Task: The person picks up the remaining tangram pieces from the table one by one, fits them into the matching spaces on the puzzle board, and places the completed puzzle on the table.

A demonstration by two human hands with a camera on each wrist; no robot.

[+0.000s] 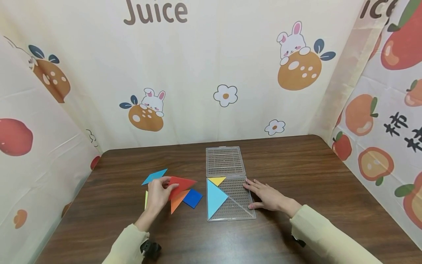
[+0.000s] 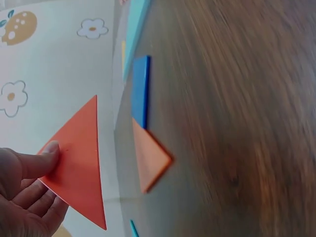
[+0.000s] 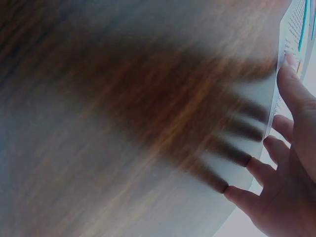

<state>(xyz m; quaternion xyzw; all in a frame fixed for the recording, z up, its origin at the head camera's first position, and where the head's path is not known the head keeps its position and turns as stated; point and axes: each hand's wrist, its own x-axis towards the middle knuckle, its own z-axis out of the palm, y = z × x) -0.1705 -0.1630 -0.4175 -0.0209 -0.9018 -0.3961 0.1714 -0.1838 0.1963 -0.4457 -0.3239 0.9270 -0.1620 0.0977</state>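
My left hand (image 1: 157,194) pinches a red triangle tangram tile (image 1: 180,184) between thumb and fingers, raised above the other loose tiles. In the left wrist view the thumb lies flat on one face of the red tile. Just beneath it are an orange triangle (image 1: 178,201) and a dark blue square (image 1: 192,198). To the right lies a hinged clear plastic case (image 1: 238,189), its base holding a large light blue triangle (image 1: 215,201) and a small yellow triangle (image 1: 216,180). Spread fingers of my right hand (image 1: 267,196) rest along the base's right edge.
A blue parallelogram (image 1: 155,176) lies behind the left hand, and a yellow-green tile (image 1: 146,200) is partly hidden by it. The case's opened lid (image 1: 225,161) lies flat toward the back. A printed curtain (image 1: 197,117) stands behind the wooden table (image 1: 280,161).
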